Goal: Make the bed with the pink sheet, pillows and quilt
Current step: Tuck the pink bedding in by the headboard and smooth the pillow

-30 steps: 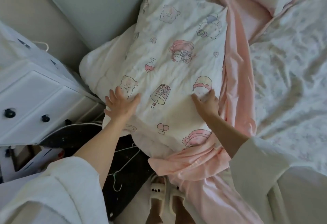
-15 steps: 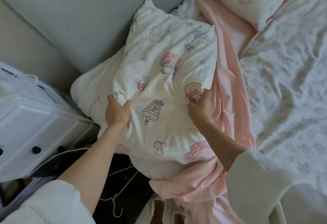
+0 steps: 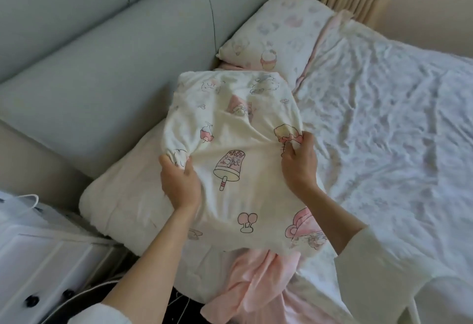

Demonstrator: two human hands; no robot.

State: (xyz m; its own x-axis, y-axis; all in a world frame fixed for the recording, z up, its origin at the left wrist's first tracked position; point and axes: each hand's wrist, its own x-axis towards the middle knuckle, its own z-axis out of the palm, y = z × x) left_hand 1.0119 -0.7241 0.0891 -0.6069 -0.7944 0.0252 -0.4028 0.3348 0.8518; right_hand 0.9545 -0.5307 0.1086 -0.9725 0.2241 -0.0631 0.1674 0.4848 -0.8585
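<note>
A cartoon-printed pillow (image 3: 238, 144) is held up at the near head corner of the bed (image 3: 384, 123), against the grey headboard (image 3: 115, 54). Its cover is gripped in a bunch by the curled fingers of the left hand (image 3: 179, 185) at the left side, and pinched by the right hand (image 3: 299, 162) at the right edge. A second pillow (image 3: 276, 36) lies flat just beyond it. The pink sheet (image 3: 256, 280) is bunched below the held pillow. A white dresser (image 3: 46, 259) stands at left.
</note>
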